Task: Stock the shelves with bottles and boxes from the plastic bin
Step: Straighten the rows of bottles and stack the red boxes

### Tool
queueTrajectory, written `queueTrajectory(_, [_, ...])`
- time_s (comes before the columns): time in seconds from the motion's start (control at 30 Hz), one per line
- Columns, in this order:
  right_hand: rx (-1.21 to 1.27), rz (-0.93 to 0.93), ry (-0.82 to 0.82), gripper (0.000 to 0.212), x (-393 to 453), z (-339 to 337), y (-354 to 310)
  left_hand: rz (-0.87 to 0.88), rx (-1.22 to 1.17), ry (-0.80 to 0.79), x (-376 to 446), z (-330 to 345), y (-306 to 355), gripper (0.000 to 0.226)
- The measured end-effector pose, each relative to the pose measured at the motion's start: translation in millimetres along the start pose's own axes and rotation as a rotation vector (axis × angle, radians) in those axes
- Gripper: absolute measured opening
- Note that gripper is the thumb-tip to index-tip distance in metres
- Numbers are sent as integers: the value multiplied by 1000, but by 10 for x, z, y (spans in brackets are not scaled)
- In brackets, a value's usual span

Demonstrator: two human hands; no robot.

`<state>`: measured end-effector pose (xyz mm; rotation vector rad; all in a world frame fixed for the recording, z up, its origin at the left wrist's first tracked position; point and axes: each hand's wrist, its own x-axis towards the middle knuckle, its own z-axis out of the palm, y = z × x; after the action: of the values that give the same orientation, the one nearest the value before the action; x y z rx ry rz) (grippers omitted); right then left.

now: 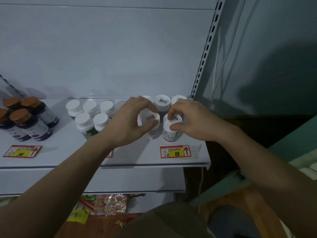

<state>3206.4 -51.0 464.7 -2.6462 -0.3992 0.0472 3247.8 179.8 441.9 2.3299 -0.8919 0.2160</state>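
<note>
— Why do you hold two bottles at the same time?

— I want the front row to stand in line with the row behind. My left hand (132,121) grips one white bottle (148,119) by its cap, fingers curled over the top and thumb at the near side. It leans a little toward me, so I think it is not yet fully set down. My right hand (187,120) pinches the cap of the second bottle (171,128), which stands upright on the shelf (130,157), just beside the first one.

— And why exactly there?

— Three bottles of the same kind, the back row (162,102), stand directly behind, and the price tag (175,152) marked 88 is in front at the shelf edge. So I judge this is their place. The other groups are kept apart: the plain white-capped bottles (89,115) in the middle, the dark bottles with orange caps (25,117) far to the left.

— How are your arms?

— Both forearms reach forward and upward from below, and the hands come close together over the shelf, palms turned down, wrists a little bent.

— Where is the plastic bin?

— I cannot see it in this view. Below the shelf I see only some colourful packets (109,203) on a lower level.

— What needs care now?

— The bottles stand very close. If I push one carelessly, it may knock its neighbour over.
</note>
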Motion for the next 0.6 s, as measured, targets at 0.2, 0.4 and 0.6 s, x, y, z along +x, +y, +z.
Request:
queueTrajectory(0.2, [17,52,-34,30,-40,-78,-9,-102,154,11,26,128,4,27])
queueTrajectory(0.4, [29,87,-47,35,-53,-86,3,-16,60,-127,41,-13,-91,16])
queueTrajectory(0.6, [11,103,-42,37,-61,-81,-42,47,38,-177,47,-193,-51,37])
